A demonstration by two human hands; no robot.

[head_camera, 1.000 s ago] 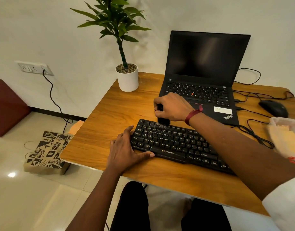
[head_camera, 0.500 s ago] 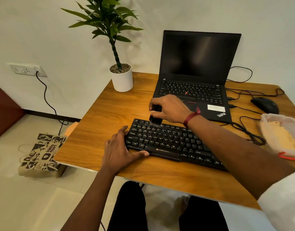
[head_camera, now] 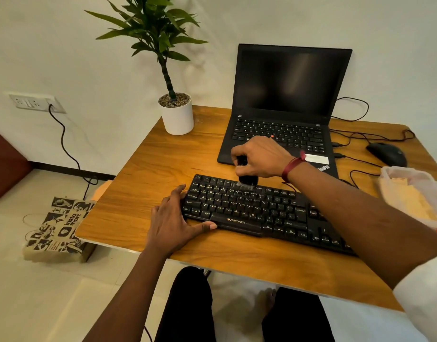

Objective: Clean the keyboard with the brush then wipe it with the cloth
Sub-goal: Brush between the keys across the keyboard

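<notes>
Our right hand (head_camera: 262, 156) curls round the brush (head_camera: 248, 180), mostly hiding it; blurred bristles touch the keyboard's (head_camera: 249, 211) top row. Our left hand (head_camera: 173, 223), fingers straight, rests against its left end, laptop (head_camera: 286, 95) just behind

A single wide-angle view looks from the person's head, forward and down, close over the worktop (head_camera: 148, 169). The left hand (head_camera: 173, 223), right hand (head_camera: 262, 156) and keyboard (head_camera: 257, 213) fill its middle. The laptop (head_camera: 286, 95) and wall (head_camera: 237, 21) lie toward 12 o'clock, the floor (head_camera: 27, 292) toward 8 o'clock.
</notes>
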